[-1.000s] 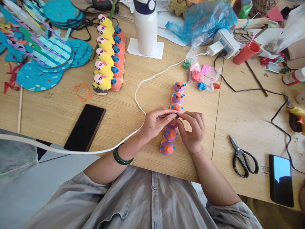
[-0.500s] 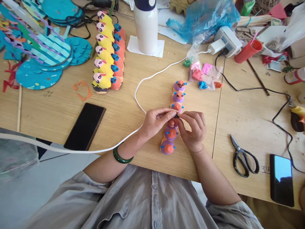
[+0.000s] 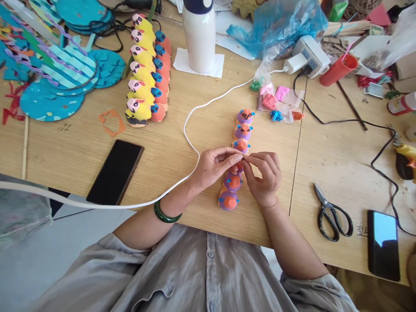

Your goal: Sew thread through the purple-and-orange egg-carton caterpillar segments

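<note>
A narrow row of purple bumps [image 3: 232, 182] with orange tops and small blue pieces lies on the wooden table. Over its middle, my left hand [image 3: 216, 167] and my right hand [image 3: 264, 175] meet fingertip to fingertip. Thumb and fingers of each are pinched together; whatever sits between them is too small and covered to make out now. The two bumps at the far end carry black marks on their orange parts. Part of the row's middle is hidden beneath my fingers.
Scissors [image 3: 331, 212] and a phone [image 3: 384, 245] lie right; another phone [image 3: 115, 172] lies left. A white cable [image 3: 186, 125] runs past my left wrist. Behind are a white bottle [image 3: 199, 39], bagged clay [image 3: 269, 97] and yellow figures [image 3: 143, 65].
The small dark piece that showed between my fingertips is now covered by them. My hands have otherwise barely moved.
</note>
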`<state>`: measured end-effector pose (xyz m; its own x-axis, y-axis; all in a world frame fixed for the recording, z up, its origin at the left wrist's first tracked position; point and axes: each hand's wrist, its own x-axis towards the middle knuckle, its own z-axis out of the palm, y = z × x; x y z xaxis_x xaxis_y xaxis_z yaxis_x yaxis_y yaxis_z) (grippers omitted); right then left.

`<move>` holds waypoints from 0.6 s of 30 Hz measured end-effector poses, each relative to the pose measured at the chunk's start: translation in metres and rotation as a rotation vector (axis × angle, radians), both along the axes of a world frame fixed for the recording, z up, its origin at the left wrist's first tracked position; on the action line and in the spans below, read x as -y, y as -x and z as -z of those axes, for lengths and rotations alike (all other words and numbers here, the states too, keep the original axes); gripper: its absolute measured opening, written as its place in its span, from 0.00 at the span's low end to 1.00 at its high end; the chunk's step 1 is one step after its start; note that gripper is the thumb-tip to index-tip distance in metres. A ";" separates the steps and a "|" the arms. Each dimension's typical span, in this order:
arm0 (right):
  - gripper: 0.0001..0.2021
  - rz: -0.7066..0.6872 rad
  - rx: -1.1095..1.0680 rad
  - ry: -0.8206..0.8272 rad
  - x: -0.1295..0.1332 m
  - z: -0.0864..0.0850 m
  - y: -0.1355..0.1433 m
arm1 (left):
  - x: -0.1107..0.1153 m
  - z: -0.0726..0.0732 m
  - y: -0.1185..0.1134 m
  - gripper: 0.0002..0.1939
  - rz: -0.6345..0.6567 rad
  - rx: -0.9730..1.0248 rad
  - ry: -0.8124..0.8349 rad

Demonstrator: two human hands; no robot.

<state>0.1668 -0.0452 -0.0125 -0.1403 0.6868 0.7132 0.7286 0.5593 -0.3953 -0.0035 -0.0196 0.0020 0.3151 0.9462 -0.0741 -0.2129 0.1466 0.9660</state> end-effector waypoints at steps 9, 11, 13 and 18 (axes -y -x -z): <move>0.03 -0.018 -0.498 0.347 0.005 -0.001 0.003 | -0.008 0.008 0.001 0.15 -0.219 0.012 0.011; 0.07 0.013 -0.640 0.437 0.004 -0.001 0.003 | -0.011 0.010 0.002 0.17 -0.264 0.070 0.052; 0.09 0.026 -0.726 0.481 0.002 0.000 0.002 | -0.014 0.012 0.003 0.19 -0.273 0.123 0.095; 0.09 0.040 -0.798 0.482 -0.003 0.002 0.000 | -0.015 0.015 0.004 0.20 -0.213 0.213 0.180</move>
<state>0.1664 -0.0422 -0.0144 0.2982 0.9275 0.2253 0.1568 0.1852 -0.9701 -0.0075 -0.0049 -0.0126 0.1380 0.9701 -0.1997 -0.4510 0.2411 0.8593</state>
